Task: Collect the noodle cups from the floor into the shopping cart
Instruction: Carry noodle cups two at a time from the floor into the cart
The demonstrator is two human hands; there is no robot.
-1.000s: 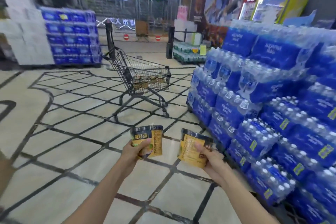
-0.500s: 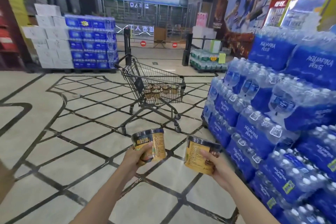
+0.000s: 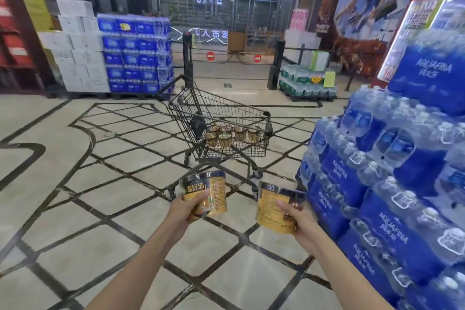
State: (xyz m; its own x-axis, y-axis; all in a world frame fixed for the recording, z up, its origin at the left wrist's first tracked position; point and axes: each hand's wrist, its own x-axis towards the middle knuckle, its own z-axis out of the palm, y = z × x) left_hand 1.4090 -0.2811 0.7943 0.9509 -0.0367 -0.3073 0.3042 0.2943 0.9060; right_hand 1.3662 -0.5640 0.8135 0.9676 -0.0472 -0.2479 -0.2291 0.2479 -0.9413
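Each hand grips a noodle cup: left hand (image 3: pixel 185 210) holds one (image 3: pixel 208 192), right hand (image 3: pixel 300 221) another (image 3: pixel 275 209). The shopping cart (image 3: pixel 221 131) (several cups inside) stands straight ahead, farther off, roughly equidistant from both.

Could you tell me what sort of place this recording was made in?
Most likely a supermarket near its entrance: a wire shopping cart stands on the tiled floor, shrink-wrapped bottled water packs are stacked in bulk, and barrier gates carry no-entry signs.
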